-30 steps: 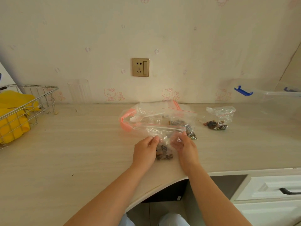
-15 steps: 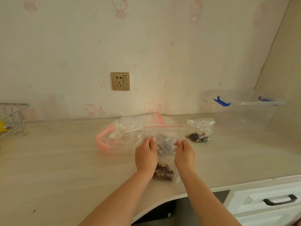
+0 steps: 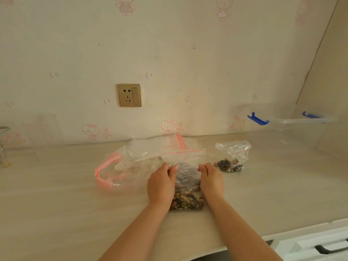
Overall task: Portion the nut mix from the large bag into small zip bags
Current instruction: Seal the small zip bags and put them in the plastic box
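Observation:
A small clear zip bag [image 3: 185, 201] with nut mix in its near end lies on the counter between my hands. My left hand [image 3: 161, 183] pinches its left edge and my right hand [image 3: 211, 180] pinches its right edge, near the bag's top. Behind it lies the large clear bag [image 3: 135, 166] with a pink zip strip and a white spoon [image 3: 124, 164] inside. Empty small zip bags with red lines [image 3: 183, 149] lie stacked just behind my hands. Another small bag with nut mix [image 3: 231, 157] sits to the right.
A clear plastic box with blue latches [image 3: 293, 125] stands at the back right against the wall. A clear cup [image 3: 47, 130] stands at the back left. A wire basket [image 3: 2, 142] shows at the left edge. A white drawer [image 3: 320, 245] is below the counter's front edge.
The camera has tilted up and to the right. Both hands have slid away from me along the small bag's sides, toward its top, leaving the nut mix visible at the near end.

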